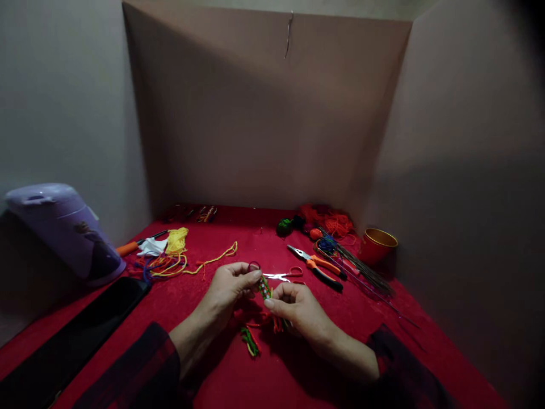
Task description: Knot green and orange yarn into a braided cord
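Between my two hands is a small braided yarn piece (pixel 264 288), green with white bead-like spots and a dark ring at its top end. My left hand (pixel 232 287) pinches it near the ring, thumb against fingers. My right hand (pixel 298 307) is closed on its lower end, where red strands (pixel 277 324) hang below the fingers. A loose green and red yarn tassel (pixel 250 342) shows beneath my hands, joined by a red strand whose far end is hidden. Just behind my hands lie scissors (pixel 283 277) with red handles.
Orange-and-black pliers (pixel 317 268) lie to the right, near a bundle of thin sticks (pixel 361 264), red yarn (pixel 336 222) and a red cup (pixel 377 245). At left are yellow yarn (pixel 176 241), a purple container (pixel 70 233) and a long black tray-like object (pixel 80 335). Walls enclose the red surface.
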A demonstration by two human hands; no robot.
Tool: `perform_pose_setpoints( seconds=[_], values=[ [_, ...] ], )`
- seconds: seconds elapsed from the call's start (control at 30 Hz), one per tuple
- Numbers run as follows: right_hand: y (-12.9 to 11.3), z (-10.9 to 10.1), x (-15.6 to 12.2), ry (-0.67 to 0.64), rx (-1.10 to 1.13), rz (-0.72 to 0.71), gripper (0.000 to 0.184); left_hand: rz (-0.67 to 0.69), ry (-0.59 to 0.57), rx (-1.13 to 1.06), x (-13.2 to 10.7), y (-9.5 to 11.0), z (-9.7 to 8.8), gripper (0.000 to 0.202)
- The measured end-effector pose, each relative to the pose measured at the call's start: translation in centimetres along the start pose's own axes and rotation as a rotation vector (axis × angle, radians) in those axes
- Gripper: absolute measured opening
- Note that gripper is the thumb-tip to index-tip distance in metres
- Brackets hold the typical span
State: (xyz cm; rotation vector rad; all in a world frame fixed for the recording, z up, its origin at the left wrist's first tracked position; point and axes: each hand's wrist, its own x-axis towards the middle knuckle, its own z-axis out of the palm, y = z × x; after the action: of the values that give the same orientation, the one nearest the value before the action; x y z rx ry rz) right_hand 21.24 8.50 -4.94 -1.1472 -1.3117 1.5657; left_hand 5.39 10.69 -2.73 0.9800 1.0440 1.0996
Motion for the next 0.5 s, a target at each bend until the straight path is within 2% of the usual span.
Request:
perform_pose_setpoints(
  seconds=[0.13,0.4,0.5],
  values=[
    [0.0,-0.1,-0.1,-0.022,0.004,0.001,0.031,0.007,-0.011,0.014,0.1,0.2,-0.2,0.028],
    [0.1,-0.3,0.2,-0.055,-0.006,-0.009,0.034,0.012,-0.104,0.071,0.7,-0.1,-1.2,0.031],
    [0.3,-0.3,0.3,-0.062,-0.018,-0.015,0.032,0.026,-0.085,0.116,0.7,0.0,-1.2,0.034]
  ],
)
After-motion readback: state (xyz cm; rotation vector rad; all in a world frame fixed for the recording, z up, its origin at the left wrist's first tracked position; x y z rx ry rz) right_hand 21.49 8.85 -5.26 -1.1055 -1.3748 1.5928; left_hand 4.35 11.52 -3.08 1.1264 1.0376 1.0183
